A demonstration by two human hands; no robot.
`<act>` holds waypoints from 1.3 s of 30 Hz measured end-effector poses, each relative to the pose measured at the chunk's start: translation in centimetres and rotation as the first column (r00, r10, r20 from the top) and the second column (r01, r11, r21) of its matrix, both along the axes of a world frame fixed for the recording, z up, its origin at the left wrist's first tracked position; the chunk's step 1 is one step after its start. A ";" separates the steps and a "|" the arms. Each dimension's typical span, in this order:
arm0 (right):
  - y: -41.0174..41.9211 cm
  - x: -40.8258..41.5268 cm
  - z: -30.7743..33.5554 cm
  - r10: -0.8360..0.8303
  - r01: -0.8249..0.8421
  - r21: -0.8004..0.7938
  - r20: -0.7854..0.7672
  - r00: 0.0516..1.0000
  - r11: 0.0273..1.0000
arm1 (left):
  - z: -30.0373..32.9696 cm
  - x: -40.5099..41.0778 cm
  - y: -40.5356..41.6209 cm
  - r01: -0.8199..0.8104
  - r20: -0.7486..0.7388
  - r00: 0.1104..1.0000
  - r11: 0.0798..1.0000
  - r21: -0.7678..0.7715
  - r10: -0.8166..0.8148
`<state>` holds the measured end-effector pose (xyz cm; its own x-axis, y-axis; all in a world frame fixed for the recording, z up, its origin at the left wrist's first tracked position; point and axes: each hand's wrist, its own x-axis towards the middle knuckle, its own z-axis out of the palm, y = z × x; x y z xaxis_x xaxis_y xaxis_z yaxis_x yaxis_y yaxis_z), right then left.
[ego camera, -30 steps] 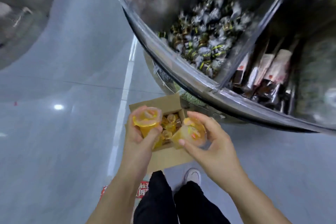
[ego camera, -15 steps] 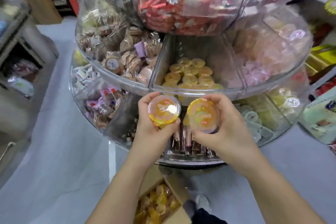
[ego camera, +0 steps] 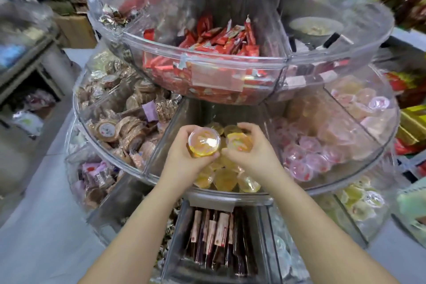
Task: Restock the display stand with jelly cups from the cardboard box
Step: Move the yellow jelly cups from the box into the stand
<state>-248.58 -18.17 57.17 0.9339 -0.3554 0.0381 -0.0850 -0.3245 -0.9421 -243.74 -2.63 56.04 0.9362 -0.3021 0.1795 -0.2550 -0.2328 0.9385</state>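
The left hand [ego camera: 184, 157] grips a yellow jelly cup [ego camera: 203, 142] with its fingers curled round it, shiny lid facing up. The right hand [ego camera: 254, 152] grips a second jelly cup [ego camera: 238, 143] the same way, just beside the first. Both are over the middle compartment of the clear display stand [ego camera: 230, 195], where more yellow jelly cups [ego camera: 227, 180] lie in a pile under the hands.

To the left of that compartment are brown wrapped cakes [ego camera: 129, 122]. To the right are pink jelly cups [ego camera: 306, 154]. The tier above holds red wrapped sweets [ego camera: 214, 53] and hangs over the back of the yellow pile, so part of it is hidden. Below, dark packets [ego camera: 214, 233] stand in a row (their labels are too small to read).

The shelves at the edges are blurry. The cardboard box cannot be seen.
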 end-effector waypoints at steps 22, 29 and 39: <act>-0.7 7.2 -3.3 -0.213 0.247 0.102 -0.266 0.940 0.964 | -2.4 7.7 -4.5 -0.073 -0.225 0.967 0.975 0.211 0.121; 0.4 10.5 -5.0 -0.446 0.471 -0.001 -0.326 0.834 0.882 | -4.7 10.8 -6.3 -0.072 -0.208 0.968 0.944 0.321 0.144; 1.2 11.0 -5.8 -0.554 0.599 0.006 -0.372 0.745 0.801 | -5.7 10.8 -6.6 -0.139 -0.115 0.974 0.920 0.367 0.193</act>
<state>-237.60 -17.01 51.34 0.4936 -0.8109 -0.3144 -0.5351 0.0019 -0.8448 -232.98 -9.21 50.35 0.9860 -0.1584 -0.0528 -0.0504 -0.5836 0.8104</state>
